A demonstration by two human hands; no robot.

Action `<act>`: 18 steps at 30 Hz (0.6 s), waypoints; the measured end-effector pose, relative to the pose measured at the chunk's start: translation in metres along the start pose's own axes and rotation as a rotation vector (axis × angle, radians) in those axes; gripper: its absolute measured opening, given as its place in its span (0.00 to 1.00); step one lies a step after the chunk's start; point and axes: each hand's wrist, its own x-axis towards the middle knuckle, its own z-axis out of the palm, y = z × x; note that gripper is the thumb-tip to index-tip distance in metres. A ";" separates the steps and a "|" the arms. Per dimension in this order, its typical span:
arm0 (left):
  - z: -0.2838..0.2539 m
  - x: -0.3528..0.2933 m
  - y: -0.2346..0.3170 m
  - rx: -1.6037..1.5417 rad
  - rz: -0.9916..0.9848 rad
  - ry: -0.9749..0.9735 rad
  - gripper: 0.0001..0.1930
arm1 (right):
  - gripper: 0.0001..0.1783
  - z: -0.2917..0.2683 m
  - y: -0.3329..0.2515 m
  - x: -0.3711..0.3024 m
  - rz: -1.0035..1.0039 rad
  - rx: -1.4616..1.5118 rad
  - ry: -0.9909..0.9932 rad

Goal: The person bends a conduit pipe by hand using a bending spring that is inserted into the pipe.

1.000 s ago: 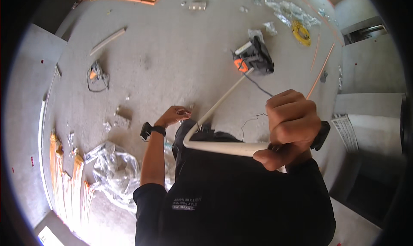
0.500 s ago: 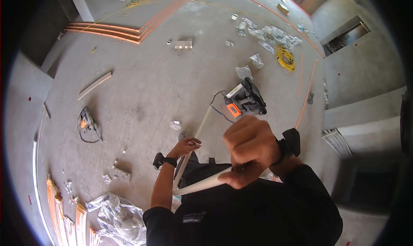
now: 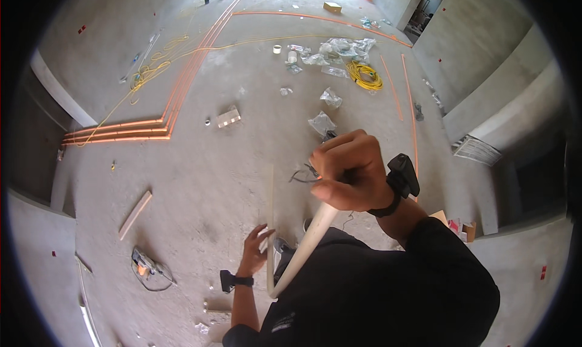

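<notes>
With 12 o'clock at the top of the view, the bent white pipe (image 3: 305, 247) is in front of the person, a little below the middle, its bend (image 3: 274, 293) close to the black shirt (image 3: 376, 292) at 6 o'clock. The right hand (image 3: 350, 176) is wrapped firmly around its near end. The left hand (image 3: 253, 254) is at about 7 o'clock, fingers half curled just beside the far stretch; a pale patch shows among them, and I cannot tell whether they touch or hold anything. The likeliest trouble is the far stretch swinging or twisting: the only sure grip is at the opposite end, so a turn of that wrist would be magnified past the bend. It could then knock the shoe (image 3: 280, 245) near it or scrape the floor (image 3: 200, 165). Pulling the two stretches closer might also crease or flatten the pipe at the bend, since the strain would gather there. There is no single long axis: from the right hand the near stretch slants down toward 7 o'clock, then the pipe turns sharply and the far stretch points almost straight to 12 o'clock, away from the body. That far tip is faint and blurred, so exactly where it ends is unclear.
</notes>
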 end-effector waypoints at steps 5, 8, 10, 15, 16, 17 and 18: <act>0.023 -0.006 -0.040 0.149 0.068 -0.165 0.25 | 0.23 0.000 0.006 0.024 -0.064 -0.245 -0.009; 0.029 -0.007 -0.040 0.054 -0.015 -0.072 0.22 | 0.24 -0.023 0.024 0.033 -0.083 -0.372 0.067; 0.021 -0.006 -0.032 0.077 -0.012 0.021 0.20 | 0.25 -0.049 0.043 0.029 -0.051 -0.452 0.194; -0.007 -0.009 -0.009 -0.194 -0.091 0.239 0.11 | 0.25 -0.116 0.078 -0.002 0.075 -0.583 0.437; -0.012 -0.005 0.002 -0.303 -0.129 0.279 0.13 | 0.24 -0.127 0.084 -0.012 0.067 -0.661 0.464; -0.021 0.002 0.020 -0.414 -0.165 0.316 0.17 | 0.24 -0.137 0.090 -0.023 0.067 -0.659 0.480; -0.026 0.015 0.037 -0.409 -0.139 0.413 0.20 | 0.24 -0.147 0.095 -0.035 0.097 -0.716 0.482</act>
